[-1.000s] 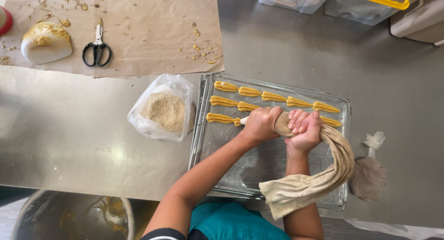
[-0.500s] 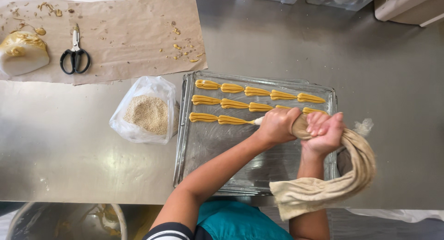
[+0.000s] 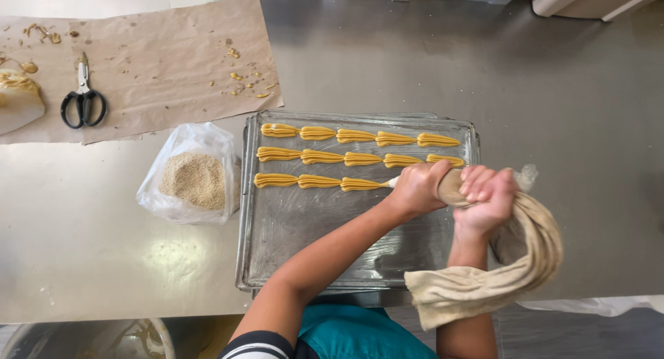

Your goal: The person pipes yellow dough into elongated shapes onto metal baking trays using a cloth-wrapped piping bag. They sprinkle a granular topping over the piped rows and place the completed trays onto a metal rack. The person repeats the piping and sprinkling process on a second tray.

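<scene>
- Head view: left hand [image 3: 418, 188] fingers wrapped tight around piping bag [image 3: 512, 255] near its nozzle; right hand [image 3: 488, 201] clenched on the twist, right of tray [image 3: 311, 241].
- Bag looks soft, floppy, heavy with dough; grip at twist, steer at tip.
- Dough strips [image 3: 356, 158] look fragile.

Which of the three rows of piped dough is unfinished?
The nearest row: three strips plus one being piped by the hands, while the two farther rows hold five each.

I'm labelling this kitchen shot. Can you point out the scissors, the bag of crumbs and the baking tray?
scissors [image 3: 83, 99]: head view, on the pivot above the black handles.
bag of crumbs [image 3: 194, 179]: head view, on the tan crumbs inside the clear bag.
baking tray [image 3: 325, 234]: head view, on its bare floor.
</scene>
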